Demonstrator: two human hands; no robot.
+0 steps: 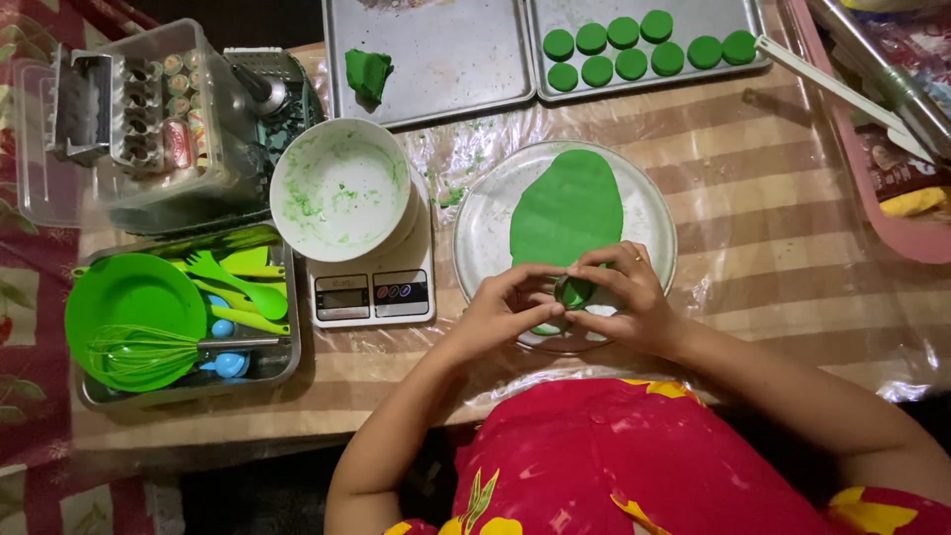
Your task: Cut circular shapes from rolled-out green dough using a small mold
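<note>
Left hand (510, 302) and right hand (624, 297) pinching round green cutter (573, 290) on green dough (567, 213)
Striped tabletop (783, 267) under clear plastic; red patterned packet (897, 173) far right, in pink tray (892, 223)

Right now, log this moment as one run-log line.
left hand: on round cutter | right hand: on round cutter | cutter: over green dough sheet | dough: on clear round plate

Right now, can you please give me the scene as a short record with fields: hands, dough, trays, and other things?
left hand: left hand touches a small round cutter at the near end of the dough
right hand: right hand grips the same cutter from the other side
dough: flat green dough on a clear round plate
trays: right tray holds ten green discs; left tray holds one dough scrap
other: white bowl on a scale; green whisk
</note>
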